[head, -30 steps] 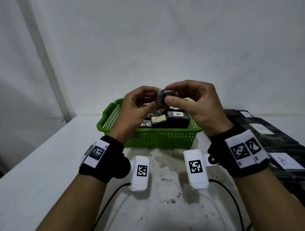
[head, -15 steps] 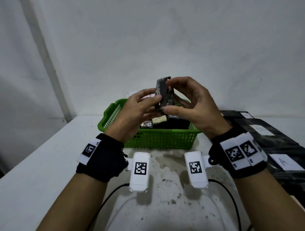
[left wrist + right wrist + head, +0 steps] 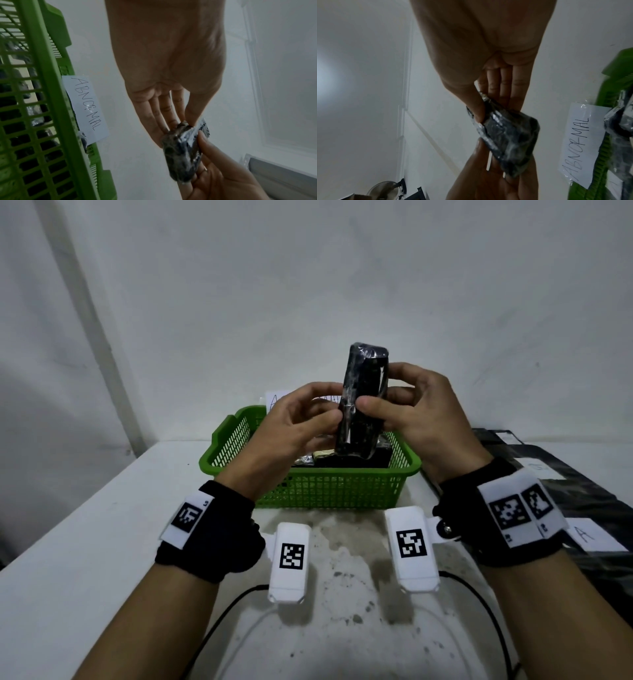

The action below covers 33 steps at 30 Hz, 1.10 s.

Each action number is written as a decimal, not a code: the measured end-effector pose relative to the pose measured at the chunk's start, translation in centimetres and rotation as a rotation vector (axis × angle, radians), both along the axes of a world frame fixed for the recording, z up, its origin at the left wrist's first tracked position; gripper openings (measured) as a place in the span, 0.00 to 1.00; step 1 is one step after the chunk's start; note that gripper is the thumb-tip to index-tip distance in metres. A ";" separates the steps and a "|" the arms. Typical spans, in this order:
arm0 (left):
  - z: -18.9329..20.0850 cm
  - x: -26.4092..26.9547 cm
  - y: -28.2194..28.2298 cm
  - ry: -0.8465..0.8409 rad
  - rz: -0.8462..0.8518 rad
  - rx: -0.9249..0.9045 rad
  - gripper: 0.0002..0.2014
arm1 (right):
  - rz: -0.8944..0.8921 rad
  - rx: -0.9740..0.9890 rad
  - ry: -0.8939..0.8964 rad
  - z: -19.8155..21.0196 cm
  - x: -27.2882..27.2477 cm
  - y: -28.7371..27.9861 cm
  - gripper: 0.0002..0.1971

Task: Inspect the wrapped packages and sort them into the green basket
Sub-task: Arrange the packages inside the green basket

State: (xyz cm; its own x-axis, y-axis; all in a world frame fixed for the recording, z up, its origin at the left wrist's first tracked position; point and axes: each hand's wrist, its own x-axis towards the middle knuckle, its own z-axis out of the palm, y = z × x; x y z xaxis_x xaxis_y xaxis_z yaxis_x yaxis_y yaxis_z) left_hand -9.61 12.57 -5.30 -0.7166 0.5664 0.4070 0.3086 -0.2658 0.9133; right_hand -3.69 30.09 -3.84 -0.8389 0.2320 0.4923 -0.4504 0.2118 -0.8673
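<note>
A long black package in shiny clear wrap (image 3: 363, 402) (image 3: 184, 151) (image 3: 508, 140) stands upright in the air above the green basket (image 3: 322, 493) (image 3: 42, 121). Both my hands hold it. My left hand (image 3: 310, 422) (image 3: 171, 116) pinches its left side between thumb and fingers. My right hand (image 3: 394, 405) (image 3: 488, 102) grips its right side, thumb on the near face. Several dark wrapped packages (image 3: 349, 462) lie inside the basket.
A paper label reading ABNORMAL (image 3: 86, 106) (image 3: 580, 146) is fixed to the basket's far rim. Black bags with white labels (image 3: 565, 501) lie at the right of the white table (image 3: 85, 542). A wall stands close behind the basket.
The package has turned from end-on to upright and risen a little, between both hands. The hands stay above the basket.
</note>
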 end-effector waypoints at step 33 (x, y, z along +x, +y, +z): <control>-0.8 -0.8 -0.1 0.151 0.243 -0.181 0.17 | 0.130 -0.222 0.057 0.6 0.8 -0.2 0.06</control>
State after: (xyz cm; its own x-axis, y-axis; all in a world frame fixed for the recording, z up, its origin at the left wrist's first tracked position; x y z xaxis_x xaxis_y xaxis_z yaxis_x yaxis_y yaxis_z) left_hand -10.40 12.50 -6.12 -0.7786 0.4595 0.4273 0.4787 -0.0052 0.8779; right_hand -2.93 29.94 -3.21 -0.8410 0.2319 0.4888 -0.5110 -0.0436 -0.8585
